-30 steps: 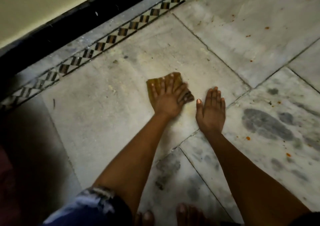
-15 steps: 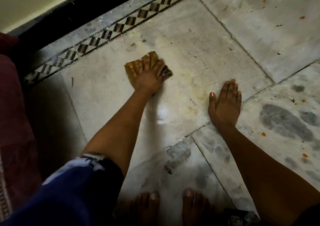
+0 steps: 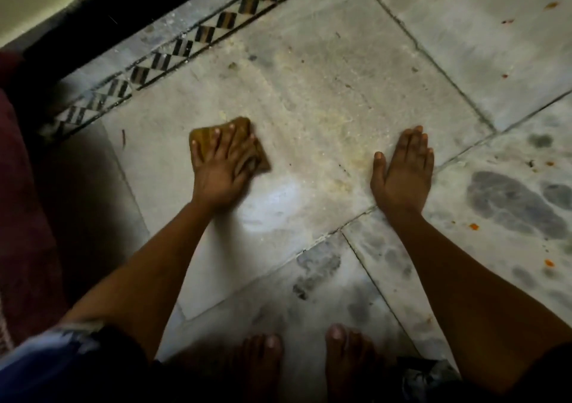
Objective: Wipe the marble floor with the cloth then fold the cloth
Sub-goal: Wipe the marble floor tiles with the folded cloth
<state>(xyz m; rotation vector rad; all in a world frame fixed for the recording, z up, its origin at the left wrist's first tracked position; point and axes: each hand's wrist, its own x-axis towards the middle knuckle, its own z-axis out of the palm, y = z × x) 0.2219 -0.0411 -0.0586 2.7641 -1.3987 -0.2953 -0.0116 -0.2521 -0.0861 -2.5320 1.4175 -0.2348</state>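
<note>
A small yellow-brown cloth point(image 3: 201, 136) lies folded on the pale marble floor point(image 3: 315, 99). My left hand point(image 3: 221, 162) presses flat on it with fingers spread, covering most of it. My right hand point(image 3: 402, 167) rests flat on the floor to the right, fingers straight and together, holding nothing. Yellowish smears mark the slab between the two hands.
A patterned black-and-white border strip point(image 3: 185, 46) runs along the dark skirting point(image 3: 123, 9) at the top left. A dark red rug or cushion point(image 3: 21, 217) lies at the left edge. My bare feet point(image 3: 303, 359) are at the bottom. Orange specks point(image 3: 473, 226) dot the right tiles.
My left hand has slid the cloth leftward across the slab toward the border, then slightly back toward me. My right hand has stayed planted on the floor.
</note>
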